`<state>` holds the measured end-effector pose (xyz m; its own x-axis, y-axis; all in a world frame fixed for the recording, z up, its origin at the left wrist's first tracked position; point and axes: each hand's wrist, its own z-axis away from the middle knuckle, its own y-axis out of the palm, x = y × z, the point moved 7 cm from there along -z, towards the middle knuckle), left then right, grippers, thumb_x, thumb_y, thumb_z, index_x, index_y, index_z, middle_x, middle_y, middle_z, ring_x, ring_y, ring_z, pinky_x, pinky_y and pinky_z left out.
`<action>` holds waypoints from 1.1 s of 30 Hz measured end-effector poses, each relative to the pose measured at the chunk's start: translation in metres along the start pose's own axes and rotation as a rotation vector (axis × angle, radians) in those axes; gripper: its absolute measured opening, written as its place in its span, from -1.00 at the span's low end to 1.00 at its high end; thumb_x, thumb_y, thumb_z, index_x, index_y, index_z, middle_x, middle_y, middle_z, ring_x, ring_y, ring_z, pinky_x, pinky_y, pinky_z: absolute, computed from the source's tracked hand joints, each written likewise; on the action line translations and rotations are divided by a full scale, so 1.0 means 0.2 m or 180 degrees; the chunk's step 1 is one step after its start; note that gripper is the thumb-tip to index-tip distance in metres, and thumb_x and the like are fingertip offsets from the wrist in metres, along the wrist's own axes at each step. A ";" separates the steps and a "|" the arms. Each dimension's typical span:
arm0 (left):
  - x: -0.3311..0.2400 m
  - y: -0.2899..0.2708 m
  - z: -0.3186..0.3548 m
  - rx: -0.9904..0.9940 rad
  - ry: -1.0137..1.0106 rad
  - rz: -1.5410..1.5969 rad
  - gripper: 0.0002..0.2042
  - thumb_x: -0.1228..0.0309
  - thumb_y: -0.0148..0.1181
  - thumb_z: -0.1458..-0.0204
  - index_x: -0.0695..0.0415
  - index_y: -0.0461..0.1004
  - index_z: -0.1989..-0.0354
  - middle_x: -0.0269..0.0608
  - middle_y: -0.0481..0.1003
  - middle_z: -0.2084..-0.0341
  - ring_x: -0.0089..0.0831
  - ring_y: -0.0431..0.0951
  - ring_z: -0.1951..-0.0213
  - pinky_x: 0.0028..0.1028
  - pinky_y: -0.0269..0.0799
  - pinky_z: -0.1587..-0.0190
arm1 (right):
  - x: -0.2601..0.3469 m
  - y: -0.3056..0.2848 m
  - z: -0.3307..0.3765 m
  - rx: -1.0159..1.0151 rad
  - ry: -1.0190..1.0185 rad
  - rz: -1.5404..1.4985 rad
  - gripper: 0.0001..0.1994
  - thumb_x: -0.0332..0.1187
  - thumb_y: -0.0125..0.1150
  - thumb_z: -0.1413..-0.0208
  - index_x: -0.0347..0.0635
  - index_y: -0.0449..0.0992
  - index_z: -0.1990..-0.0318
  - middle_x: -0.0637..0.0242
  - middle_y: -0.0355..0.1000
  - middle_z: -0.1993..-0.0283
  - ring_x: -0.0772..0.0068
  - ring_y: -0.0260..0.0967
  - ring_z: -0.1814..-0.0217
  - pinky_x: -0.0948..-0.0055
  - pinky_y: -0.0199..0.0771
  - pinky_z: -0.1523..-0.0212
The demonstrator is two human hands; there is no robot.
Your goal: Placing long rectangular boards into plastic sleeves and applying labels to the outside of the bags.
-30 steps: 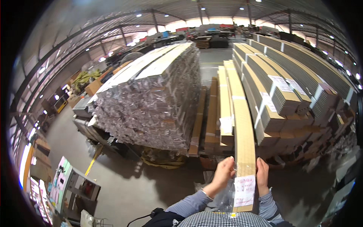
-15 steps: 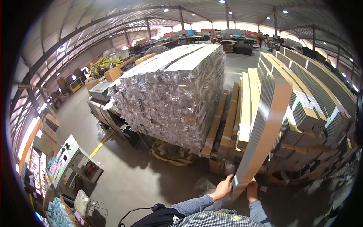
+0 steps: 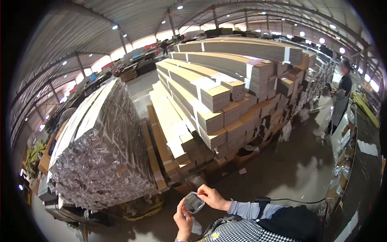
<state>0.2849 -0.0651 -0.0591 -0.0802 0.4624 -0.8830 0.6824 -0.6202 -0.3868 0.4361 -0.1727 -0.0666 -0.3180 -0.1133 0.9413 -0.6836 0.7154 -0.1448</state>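
Both hands are closed in a light grip on one small object: the left hand [image 3: 183,220] pinches the lower edge of a crumpled piece of clear plastic film [image 3: 194,202], and the right hand [image 3: 211,197] holds its upper right edge between thumb and fingers, so the film sits between the two hands, low in the view and close to the person's chest. This differs from half a second ago, when both hands were set against the near end of a long cardboard-wrapped bundle held at a tilt; that bundle is no longer in hand, and the view has turned to the right. In my judgement the handling of the long bundle is finished and the work has passed to the loose film, which looks like wrapping material; whether it came off that bundle cannot be told. Proceeding left to right: a pallet stack of long profiles wrapped in shiny clear film [image 3: 96,153] stands at the left; just beside it, a lower row of flat cardboard-wrapped lengths [image 3: 151,149] lies along its right flank; next comes a tall stepped stack of cardboard-wrapped bundles [image 3: 225,101], ends toward the camera, some with white labels. The concrete floor [image 3: 290,169] is bare in front of that stack, with a small scrap on it. At the far right another person [image 3: 340,101] stands well apart from the hands.
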 end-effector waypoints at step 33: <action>0.23 -1.00 -0.08 -0.0138 -0.0868 0.1606 -0.74 0.34 0.15 -0.17 0.17 0.49 0.03 -0.29 0.58 0.39 -0.79 0.24 0.59 -0.71 0.12 0.55 | -0.27 0.78 -0.74 -0.0866 -0.0250 -0.0677 -0.26 -0.38 0.34 -0.02 -0.28 0.11 -0.34 0.05 0.25 -0.28 0.19 0.24 -0.29 0.24 0.26 -0.23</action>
<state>0.1570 0.0903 -0.0186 0.0825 -0.0678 -0.9943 0.7135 -0.6925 0.1064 0.4425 0.0469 -0.0950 -0.2443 -0.3246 0.9138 -0.5433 0.8264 0.1483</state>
